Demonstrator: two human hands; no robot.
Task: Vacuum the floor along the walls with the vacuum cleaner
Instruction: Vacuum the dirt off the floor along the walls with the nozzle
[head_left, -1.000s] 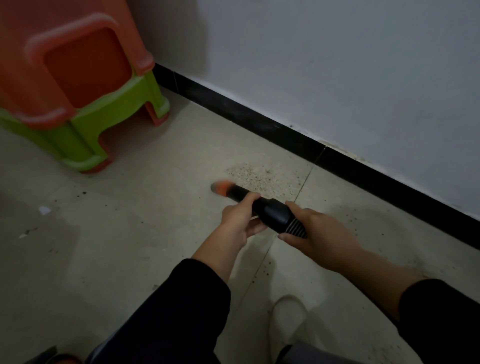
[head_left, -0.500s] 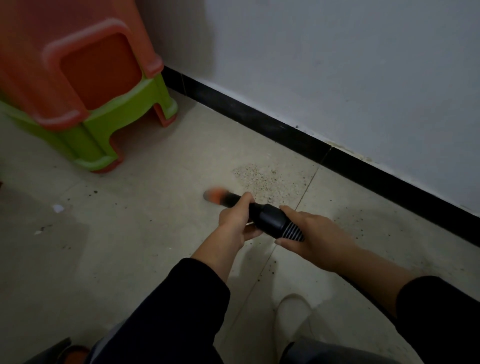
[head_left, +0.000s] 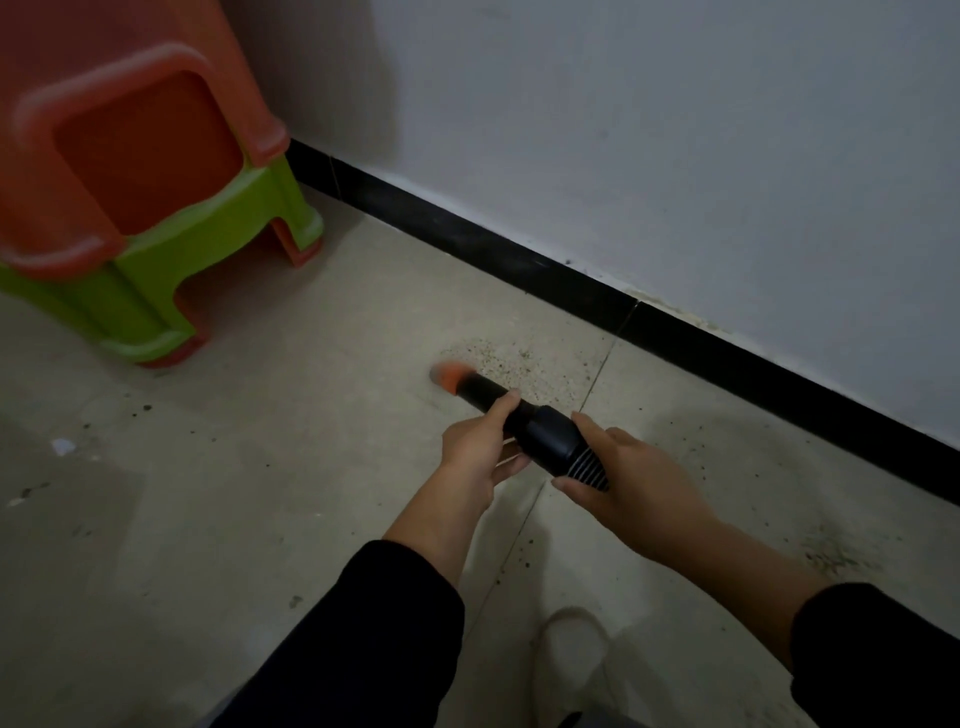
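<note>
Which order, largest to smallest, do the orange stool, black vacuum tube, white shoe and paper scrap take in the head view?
1. orange stool
2-3. black vacuum tube and white shoe: look alike; shoe is nearer and partly hidden, so unsure
4. paper scrap

We grip the black vacuum cleaner tube (head_left: 535, 428) with both hands: our left hand (head_left: 478, 449) wraps it in front, and our right hand (head_left: 636, 480) holds the ribbed end behind. Just beyond our left fingers (head_left: 506, 402), its blurred orange tip (head_left: 451, 375) meets a grit patch (head_left: 535, 364) near the black skirting (head_left: 519, 262).
</note>
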